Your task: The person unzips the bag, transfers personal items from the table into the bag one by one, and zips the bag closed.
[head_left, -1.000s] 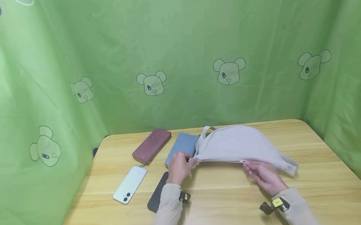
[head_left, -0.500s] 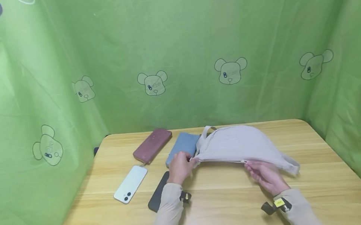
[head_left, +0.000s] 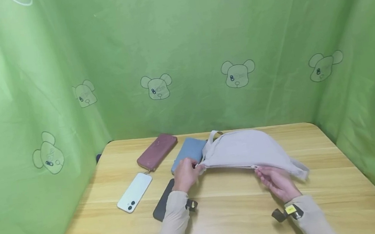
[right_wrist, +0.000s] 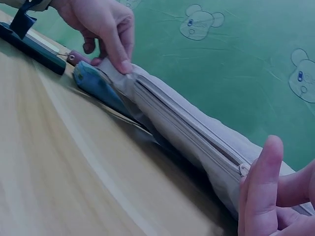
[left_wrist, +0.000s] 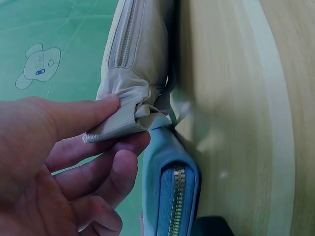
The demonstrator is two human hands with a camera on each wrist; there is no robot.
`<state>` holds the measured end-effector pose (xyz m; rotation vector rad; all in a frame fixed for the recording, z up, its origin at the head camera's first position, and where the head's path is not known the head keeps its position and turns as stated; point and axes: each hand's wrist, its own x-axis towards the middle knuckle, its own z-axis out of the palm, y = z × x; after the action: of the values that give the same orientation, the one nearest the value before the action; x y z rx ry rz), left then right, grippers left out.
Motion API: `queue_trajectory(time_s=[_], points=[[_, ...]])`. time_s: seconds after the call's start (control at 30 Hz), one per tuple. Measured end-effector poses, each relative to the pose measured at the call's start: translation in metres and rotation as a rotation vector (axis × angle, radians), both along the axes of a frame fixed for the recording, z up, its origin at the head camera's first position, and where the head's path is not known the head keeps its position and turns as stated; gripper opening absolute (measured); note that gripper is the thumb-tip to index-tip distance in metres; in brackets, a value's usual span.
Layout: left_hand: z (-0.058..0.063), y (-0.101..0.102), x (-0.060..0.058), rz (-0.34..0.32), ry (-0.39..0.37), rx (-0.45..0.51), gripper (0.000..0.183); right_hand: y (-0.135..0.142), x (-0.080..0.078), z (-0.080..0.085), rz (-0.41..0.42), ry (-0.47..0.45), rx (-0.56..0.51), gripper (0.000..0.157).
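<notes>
Tabletop (head_left: 235,220) of pale, streaked wood runs off the bottom of the head view, a wide stretch of grain showing between two beige sleeves (head_left: 172,220) that reach in from the near side. Beyond each forearm, left and right, the wood extends outward to a slanting side edge, leaving a broad margin. Each wrist bears a black mount (head_left: 279,216).

Just left of the left forearm lies a dark flat slab (head_left: 163,204), partly covered by that arm. Farther left, a white phone (head_left: 135,192) rests with its lenses up, inside the table's left edge.

The right hand (head_left: 276,184) pinches a small zip pull (head_left: 255,167) in its fingertips, on the near side of a pale half-moon bag (head_left: 244,149). The left hand (head_left: 185,174) grips a fabric tab (left_wrist: 118,123) at the bag's left end between thumb and fingers. The bag sits right of the table's middle, its zip toward the person and its curved side away; whether the teeth part is hard to tell, and its contents are hidden.

Past the left hand, a blue wallet (head_left: 189,150) lies just beside the bag's left end, brass teeth along its edge. A maroon wallet (head_left: 157,151) lies left of it, a strip of wood between them. What either holds cannot be seen.

Behind the round-cornered far edge hangs a green curtain (head_left: 177,36) printed with bear faces, wrapping both sides.
</notes>
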<state>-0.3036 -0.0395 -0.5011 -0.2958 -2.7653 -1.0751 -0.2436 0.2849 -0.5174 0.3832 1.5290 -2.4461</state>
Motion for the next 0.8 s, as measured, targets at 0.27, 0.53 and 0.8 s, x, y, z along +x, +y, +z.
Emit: queue_trajectory(time_s=[0.27,0.53,0.8], points=[[-0.0006,-0.0029,0.0,0.016,0.015,0.004,0.018,0.0053,-0.0001,-0.0004,0.018,0.019,-0.026,0.026],[-0.0016,-0.0016,0.0,0.02,0.019,-0.014,0.017,0.0075,-0.0015,-0.0012,0.018,0.014,-0.016,0.028],[-0.0009,-0.003,-0.0002,0.021,0.005,-0.013,0.018,0.0107,-0.0001,-0.0016,0.019,0.035,-0.021,0.029]])
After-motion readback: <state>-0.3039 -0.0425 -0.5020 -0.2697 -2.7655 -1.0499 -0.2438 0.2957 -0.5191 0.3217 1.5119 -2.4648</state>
